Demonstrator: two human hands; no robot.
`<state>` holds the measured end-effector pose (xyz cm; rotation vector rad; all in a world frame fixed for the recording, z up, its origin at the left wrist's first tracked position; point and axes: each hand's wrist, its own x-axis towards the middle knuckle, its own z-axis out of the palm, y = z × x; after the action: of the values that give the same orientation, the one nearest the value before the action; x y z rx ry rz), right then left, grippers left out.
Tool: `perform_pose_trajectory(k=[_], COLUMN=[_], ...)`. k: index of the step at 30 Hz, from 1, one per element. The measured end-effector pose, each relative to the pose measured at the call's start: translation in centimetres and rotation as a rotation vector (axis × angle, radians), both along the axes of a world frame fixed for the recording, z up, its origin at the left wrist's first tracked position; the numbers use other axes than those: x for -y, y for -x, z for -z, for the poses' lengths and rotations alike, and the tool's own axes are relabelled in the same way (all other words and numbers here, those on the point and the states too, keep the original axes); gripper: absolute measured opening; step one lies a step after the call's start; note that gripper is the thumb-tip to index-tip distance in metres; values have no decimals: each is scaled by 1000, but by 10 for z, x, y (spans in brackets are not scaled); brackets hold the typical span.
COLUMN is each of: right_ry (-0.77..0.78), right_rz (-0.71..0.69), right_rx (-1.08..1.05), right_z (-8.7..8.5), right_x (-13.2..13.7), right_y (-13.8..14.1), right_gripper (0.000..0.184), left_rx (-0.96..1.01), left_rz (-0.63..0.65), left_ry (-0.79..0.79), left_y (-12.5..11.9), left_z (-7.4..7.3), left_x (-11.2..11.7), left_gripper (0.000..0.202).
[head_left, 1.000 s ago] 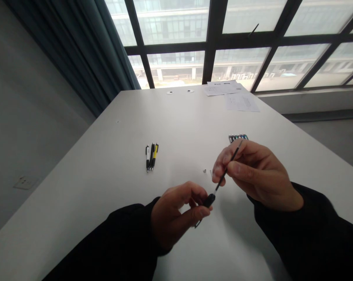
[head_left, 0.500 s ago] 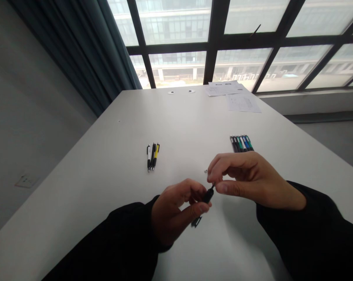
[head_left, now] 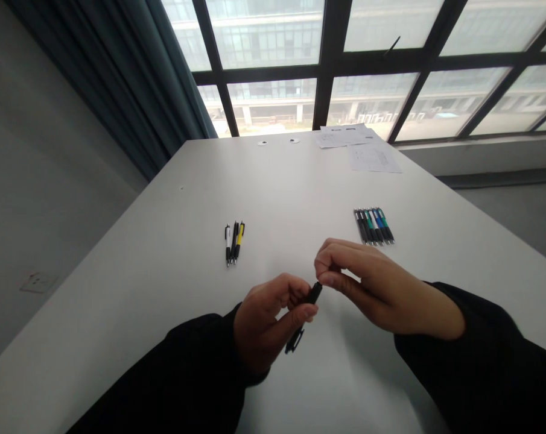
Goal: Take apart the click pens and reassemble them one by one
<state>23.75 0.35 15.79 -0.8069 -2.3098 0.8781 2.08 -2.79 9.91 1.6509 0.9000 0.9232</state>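
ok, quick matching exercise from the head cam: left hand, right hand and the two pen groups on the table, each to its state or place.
Things:
1. Left hand
2. Right hand
3. Three-pen group
4. Pen row

States:
A. Fingertips beside the top end of the black pen
B. Lying to the right on the table, blue and green barrels among them
C. Gripping the black pen
D. White, black and yellow barrels, lying to the left

Pairs: 1-C, 2-A, 3-D, 4-B

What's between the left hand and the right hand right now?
In the head view, a black pen barrel, gripped by the left hand, its upper end reaching the fingertips of the right hand.
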Motion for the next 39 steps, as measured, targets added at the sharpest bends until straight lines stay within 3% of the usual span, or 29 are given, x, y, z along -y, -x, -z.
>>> perform_pose_trajectory(k=[11,14,17,21,25,30,39], right_ry=[-89,-45,11,-41,25,47,45], right_rz=[70,51,120,390,419,432,395], right_rx=[26,-19,-28,292,683,782,849], right_z=[6,4,5,28,63,87,97], right_x=[0,-1,-10,-34,-53,-57,-56], right_y=[5,1,-9,-23,-20,-12,-14], right_gripper=[6,4,16,18,13,22,16], left_rx=[-161,-174,-174,-128,-91,-94,-112], left_rz=[-175,-189,-194,-207,-205,-195,-185], left_ry=[-151,-181,-174,-190,-253,-244,-201], left_y=[0,1,2,1,1,0,1], left_z=[2,1,2,4,3,1,8], left_x=[-8,-9,-9,-7,-7,-8,-8], left_gripper=[8,8,6,8,10,10,12])
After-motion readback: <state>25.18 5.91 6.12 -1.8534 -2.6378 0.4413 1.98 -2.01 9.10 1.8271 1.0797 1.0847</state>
